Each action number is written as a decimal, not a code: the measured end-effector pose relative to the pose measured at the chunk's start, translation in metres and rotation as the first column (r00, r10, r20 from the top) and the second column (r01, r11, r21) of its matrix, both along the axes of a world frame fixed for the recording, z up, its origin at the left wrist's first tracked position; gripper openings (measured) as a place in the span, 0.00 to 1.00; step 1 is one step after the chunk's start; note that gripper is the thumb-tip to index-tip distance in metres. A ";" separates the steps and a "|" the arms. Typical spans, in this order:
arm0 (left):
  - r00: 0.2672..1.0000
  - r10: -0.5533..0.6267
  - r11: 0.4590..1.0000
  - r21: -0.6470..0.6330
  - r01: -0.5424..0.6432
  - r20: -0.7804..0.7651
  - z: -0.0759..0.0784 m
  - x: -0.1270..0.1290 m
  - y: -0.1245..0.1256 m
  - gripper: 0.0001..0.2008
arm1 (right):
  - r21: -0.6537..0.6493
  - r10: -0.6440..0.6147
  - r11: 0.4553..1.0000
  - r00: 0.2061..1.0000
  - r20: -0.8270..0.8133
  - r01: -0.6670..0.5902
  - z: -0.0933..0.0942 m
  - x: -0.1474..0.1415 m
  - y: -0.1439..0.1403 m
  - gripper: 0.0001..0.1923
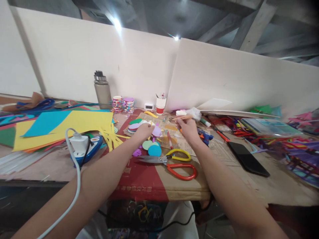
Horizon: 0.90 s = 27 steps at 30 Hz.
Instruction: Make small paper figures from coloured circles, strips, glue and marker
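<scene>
My left hand (144, 130) is closed in a pinch above a cluster of paper discs. Its fingertips meet a purple paper disc (157, 131); whether they grip it or another small piece is unclear. A light green disc (147, 145) and a blue disc (154, 150) lie just below. My right hand (187, 127) has its fingers drawn together beside a small white cup (181, 113), and what they hold is too small to make out. Scissors (164, 160) with one yellow and one red handle lie between my forearms. A red pen-like stick (169, 139) lies between my hands.
Yellow paper sheets (82, 127) and a white charger (79, 144) with a cable lie left. Behind stand a bottle (102, 91), decorated paper stacks (129, 104) and a red-and-white cup (160, 106). A blue glue gun (206, 136), a phone (246, 157) and a plastic case (270, 127) are right.
</scene>
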State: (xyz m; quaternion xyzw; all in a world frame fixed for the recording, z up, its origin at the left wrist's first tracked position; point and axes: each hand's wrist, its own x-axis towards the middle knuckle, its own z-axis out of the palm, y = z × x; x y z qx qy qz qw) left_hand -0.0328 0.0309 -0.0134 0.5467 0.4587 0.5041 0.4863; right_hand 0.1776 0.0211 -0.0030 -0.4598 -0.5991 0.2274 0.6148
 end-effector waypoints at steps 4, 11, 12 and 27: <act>0.914 0.308 0.921 0.323 -0.217 -0.263 0.017 0.003 -0.006 0.09 | -0.135 0.048 0.989 0.993 -0.109 -0.063 0.001 -0.005 -0.003 0.21; 0.961 -0.230 0.939 0.225 0.261 -0.153 0.023 0.023 -0.029 0.15 | -0.227 0.267 0.934 0.961 -0.075 -0.277 0.003 -0.026 -0.020 0.22; 0.953 -0.266 0.939 0.186 0.290 -0.141 0.023 0.024 -0.031 0.14 | -0.227 0.290 0.929 0.956 -0.052 -0.294 0.003 -0.026 -0.020 0.22; 0.884 -0.224 0.969 -0.004 0.247 0.410 0.020 0.019 -0.018 0.12 | -0.298 0.094 0.870 0.462 0.882 0.392 -0.002 -0.001 -0.016 0.06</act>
